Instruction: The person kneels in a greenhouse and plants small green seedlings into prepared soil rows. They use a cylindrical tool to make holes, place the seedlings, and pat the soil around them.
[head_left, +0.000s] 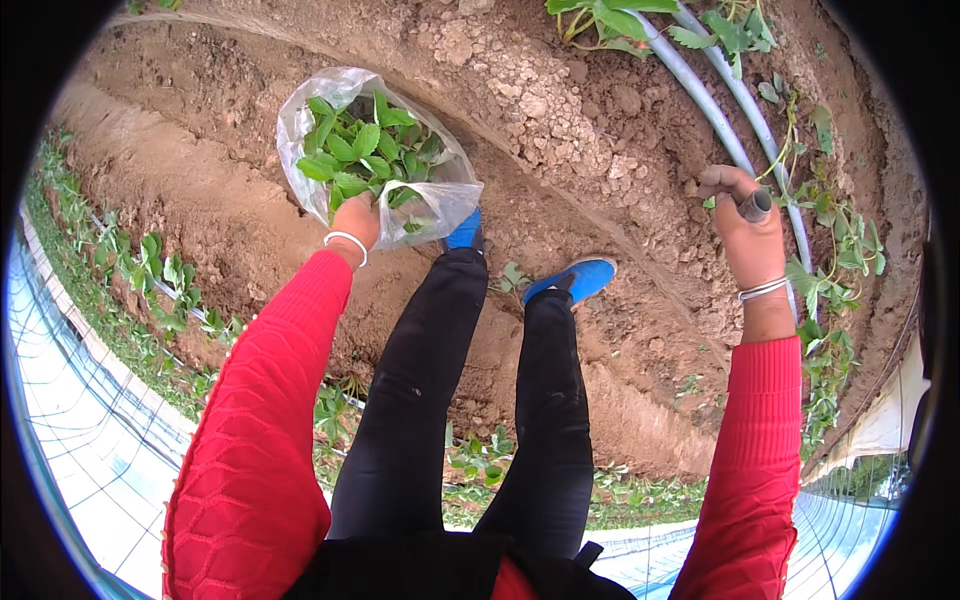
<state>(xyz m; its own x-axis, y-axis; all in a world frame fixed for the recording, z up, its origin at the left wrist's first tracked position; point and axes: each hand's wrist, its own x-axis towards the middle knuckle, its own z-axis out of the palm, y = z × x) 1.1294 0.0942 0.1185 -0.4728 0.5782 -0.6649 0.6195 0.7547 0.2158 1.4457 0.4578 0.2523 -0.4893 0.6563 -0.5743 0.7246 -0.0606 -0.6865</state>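
Observation:
My left hand (358, 223) grips the rim of a clear plastic bag (431, 214). Inside the bag is a heap of leafy green seedlings (360, 146) that look like strawberry plants; their lower parts are hidden. On the right, my right hand (750, 232) is closed around a short, round handle (755, 204), whose blunt end points up towards me. The rest of that tool is hidden under my fingers. Just past this hand, a thin green stem (784, 146) crosses a grey hose (763, 131); whether my fingers touch the stem, I cannot tell.
A second grey hose (701, 94) runs alongside the first over a bed of crumbly soil (532, 97). Leafy plants (840, 232) trail along the right. My blue shoes (576, 279) stand in the furrow, with a small plant (511, 277) between them. Another planted row (157, 274) lies at left.

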